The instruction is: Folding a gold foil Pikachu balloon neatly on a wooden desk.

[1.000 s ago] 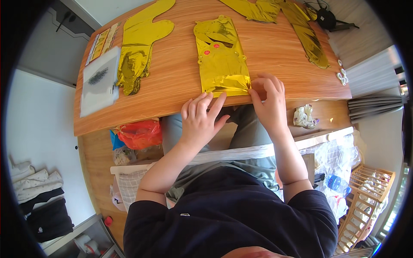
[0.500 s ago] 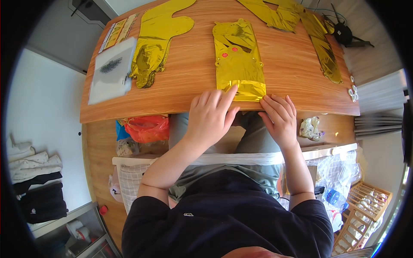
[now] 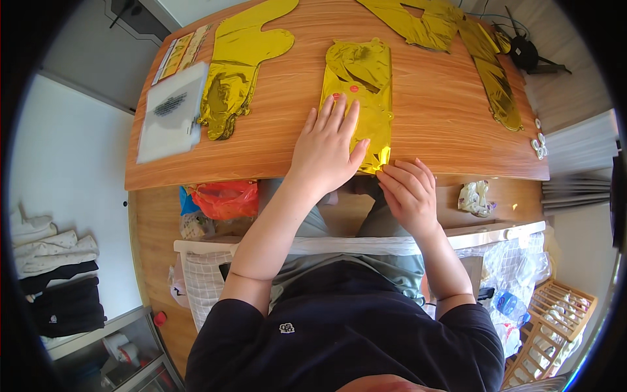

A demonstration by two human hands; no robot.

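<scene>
A folded gold foil balloon (image 3: 358,65) with two small red spots lies at the near middle of the wooden table (image 3: 444,111). My left hand (image 3: 326,147) rests flat on its near half, fingers stretched toward the far side and covering part of the foil. At the table's front edge my right hand (image 3: 409,189) is closed, with thumb and fingertips pinching the balloon's near right corner. The near end of the foil reaches the edge of the table.
Another gold foil balloon (image 3: 248,42) lies at left, beside clear plastic bags (image 3: 171,121). More gold foil pieces (image 3: 424,29) are at the far right, near a black device (image 3: 522,52). Small white rings (image 3: 539,145) sit by the right edge. A red bag (image 3: 225,198) is below.
My left hand has moved forward and now lies flat over the foil. The balloon has shifted nearer to me and slightly left, and my right hand has come down with its corner.
</scene>
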